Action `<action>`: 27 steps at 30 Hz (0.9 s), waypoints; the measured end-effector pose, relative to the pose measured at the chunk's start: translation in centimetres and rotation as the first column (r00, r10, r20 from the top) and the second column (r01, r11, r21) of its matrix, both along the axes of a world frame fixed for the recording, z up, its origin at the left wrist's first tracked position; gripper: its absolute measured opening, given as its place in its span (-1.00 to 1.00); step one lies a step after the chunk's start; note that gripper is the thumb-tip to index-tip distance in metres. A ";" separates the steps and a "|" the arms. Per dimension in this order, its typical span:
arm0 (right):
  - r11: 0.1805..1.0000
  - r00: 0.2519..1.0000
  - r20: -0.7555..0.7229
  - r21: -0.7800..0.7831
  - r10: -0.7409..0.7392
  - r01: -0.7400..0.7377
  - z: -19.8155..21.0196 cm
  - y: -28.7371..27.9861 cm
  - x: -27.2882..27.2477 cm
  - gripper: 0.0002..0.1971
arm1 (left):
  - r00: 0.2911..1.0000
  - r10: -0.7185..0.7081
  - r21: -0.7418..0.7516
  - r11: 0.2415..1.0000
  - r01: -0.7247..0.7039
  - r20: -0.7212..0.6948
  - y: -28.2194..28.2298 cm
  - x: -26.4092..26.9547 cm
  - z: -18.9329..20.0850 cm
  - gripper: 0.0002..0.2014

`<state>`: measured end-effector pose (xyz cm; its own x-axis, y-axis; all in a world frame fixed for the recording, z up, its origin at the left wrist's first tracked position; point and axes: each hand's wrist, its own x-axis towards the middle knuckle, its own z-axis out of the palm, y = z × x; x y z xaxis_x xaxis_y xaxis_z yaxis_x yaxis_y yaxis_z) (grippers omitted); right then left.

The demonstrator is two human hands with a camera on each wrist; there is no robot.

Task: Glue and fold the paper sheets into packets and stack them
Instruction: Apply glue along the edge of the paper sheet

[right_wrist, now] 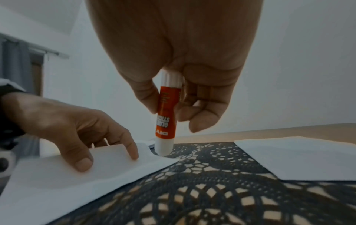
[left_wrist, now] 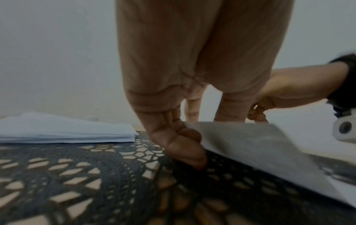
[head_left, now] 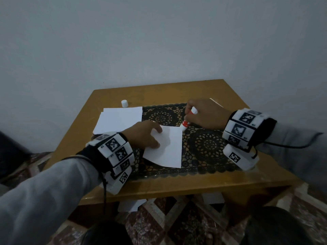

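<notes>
The right hand [head_left: 207,114] grips the glue stick [right_wrist: 165,121], tip seemingly at the sheet's [head_left: 169,147] far corner. The left hand [head_left: 143,134], fingers [right_wrist: 133,150] spread flat, should pin the sheet while the glue runs along the edge.

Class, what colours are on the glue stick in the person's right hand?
Orange-red body with white ends on the glue stick, held by the right hand; clearest in the right wrist view.
</notes>
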<state>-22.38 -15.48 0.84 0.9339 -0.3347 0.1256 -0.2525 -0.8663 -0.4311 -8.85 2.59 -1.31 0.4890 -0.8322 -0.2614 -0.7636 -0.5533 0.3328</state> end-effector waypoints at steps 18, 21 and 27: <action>0.982 0.975 -0.117 0.021 0.190 -0.188 -1.0 3.5 0.1 -0.91 | 0.991 -0.086 0.127 0.989 0.072 0.104 -0.6 -0.2 -0.3 -0.31; 0.968 0.959 -0.127 0.046 0.252 -0.248 -1.1 4.7 -1.3 -0.92 | 0.991 -0.087 0.110 0.991 0.075 0.105 -0.7 -0.3 -0.2 -0.33; 0.938 0.928 -0.151 0.116 0.341 -0.326 -1.0 5.6 -2.7 -0.89 | 0.998 0.010 -0.332 0.943 -0.031 -0.065 -1.7 0.4 0.3 -0.82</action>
